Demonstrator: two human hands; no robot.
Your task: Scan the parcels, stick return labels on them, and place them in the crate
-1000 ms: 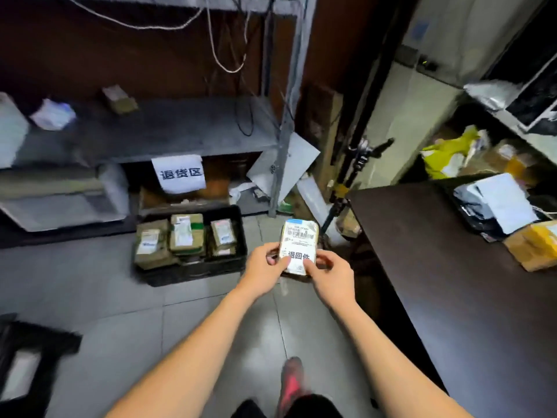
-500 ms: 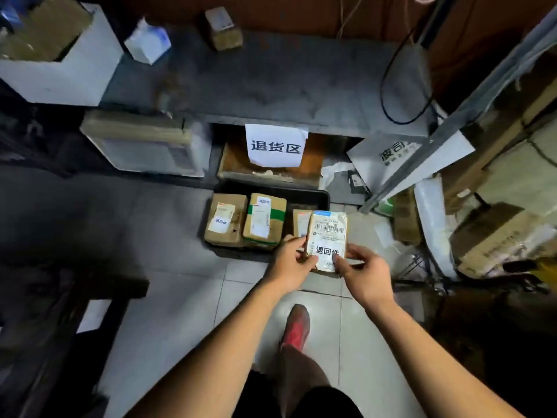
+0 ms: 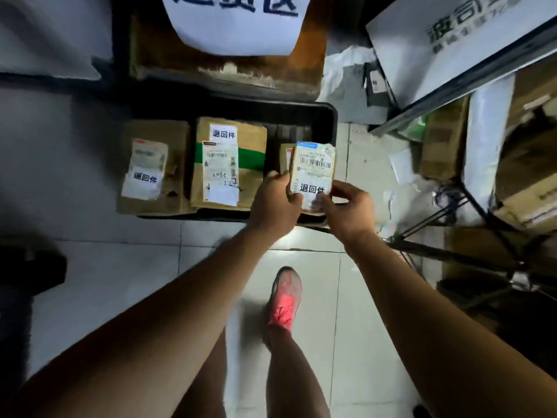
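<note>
I hold a small parcel (image 3: 313, 171) with a barcode label and a white return sticker, above the right end of the black crate (image 3: 327, 116). My left hand (image 3: 275, 203) grips its lower left edge and my right hand (image 3: 346, 208) pinches its lower right corner. In the crate lie a brown box (image 3: 152, 167) with a return sticker at the left and a green-taped box (image 3: 229, 164) in the middle. A third box (image 3: 284, 158) shows only as a sliver behind the held parcel.
A white paper sign (image 3: 238, 22) hangs above the crate on a cardboard box (image 3: 307, 64). Boxes, a white card and a dark tripod (image 3: 482, 224) crowd the right side. My red shoe (image 3: 284, 300) stands on the pale tiled floor (image 3: 120, 267) below the crate.
I have stepped closer to the crate, which now fills the upper view. The parcel, still in both hands, has moved over the crate's right end.
</note>
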